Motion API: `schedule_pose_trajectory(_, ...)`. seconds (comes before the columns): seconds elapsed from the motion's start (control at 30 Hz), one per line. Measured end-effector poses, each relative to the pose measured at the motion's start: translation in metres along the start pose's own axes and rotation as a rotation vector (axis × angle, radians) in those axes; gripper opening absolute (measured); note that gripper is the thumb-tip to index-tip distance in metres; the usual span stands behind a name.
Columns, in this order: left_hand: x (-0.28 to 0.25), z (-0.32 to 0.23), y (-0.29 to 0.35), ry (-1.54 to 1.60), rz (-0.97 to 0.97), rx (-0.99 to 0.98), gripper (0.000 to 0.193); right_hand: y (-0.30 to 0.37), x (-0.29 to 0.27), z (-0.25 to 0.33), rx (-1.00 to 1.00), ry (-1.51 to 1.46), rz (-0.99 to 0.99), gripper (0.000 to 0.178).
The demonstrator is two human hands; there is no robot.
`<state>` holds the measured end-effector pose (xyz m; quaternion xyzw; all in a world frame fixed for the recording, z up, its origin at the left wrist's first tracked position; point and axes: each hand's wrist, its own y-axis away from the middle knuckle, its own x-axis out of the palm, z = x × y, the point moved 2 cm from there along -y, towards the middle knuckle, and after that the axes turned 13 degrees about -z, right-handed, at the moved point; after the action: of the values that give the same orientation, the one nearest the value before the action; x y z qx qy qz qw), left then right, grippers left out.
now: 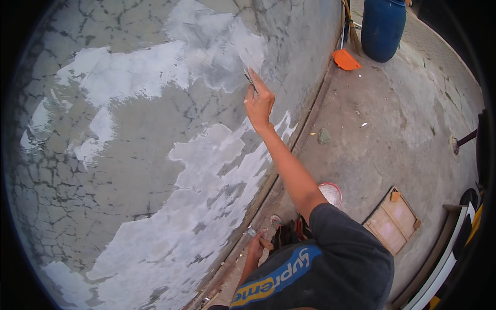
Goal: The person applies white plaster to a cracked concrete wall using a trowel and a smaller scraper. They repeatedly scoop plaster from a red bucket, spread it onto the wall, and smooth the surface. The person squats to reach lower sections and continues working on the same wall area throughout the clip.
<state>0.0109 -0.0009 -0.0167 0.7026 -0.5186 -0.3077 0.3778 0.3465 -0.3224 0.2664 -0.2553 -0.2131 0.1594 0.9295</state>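
Note:
My right hand [260, 105] is stretched out to the grey cracked wall [139, 191], its fingers closed on a thin flat scraper [250, 77] seen nearly edge-on. The scraper lies at or very near a patch of white filler [222, 46]; whether it touches cannot be told. Lower down, close to my body, my left hand [254, 249] grips a putty knife [265, 244] with a wooden handle and a pale metal blade. More white filler [155, 253] spreads in a broad rough band along the wall's lower part.
A white bucket with a red rim [338, 192] stands beside my right arm. Right of me a wood-framed board [393, 222] lies on the concrete floor [382, 134]. Farther off are a stone [324, 136], an orange dustpan [346, 60], a broom [354, 36] and a blue barrel [383, 31].

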Motion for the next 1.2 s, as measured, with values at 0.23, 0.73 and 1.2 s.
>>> schedule_pose_trajectory(0.23, -0.009, 0.022, 0.003, 0.069, -0.039, -0.055, 0.026, 0.034, -0.027, 0.039, 0.074, 0.024, 0.115, 0.038)
schedule_pose_trajectory(0.73, -0.035, 0.009, -0.005, 0.082, -0.037, 0.009, 0.029, -0.002, 0.005, 0.028, 0.093, 0.131, -0.074, 0.031)
schedule_pose_trajectory(1.2, -0.029, -0.020, -0.003, 0.075, 0.004, 0.009, 0.028, -0.046, 0.005, 0.037, -0.025, -0.007, -0.142, 0.038)
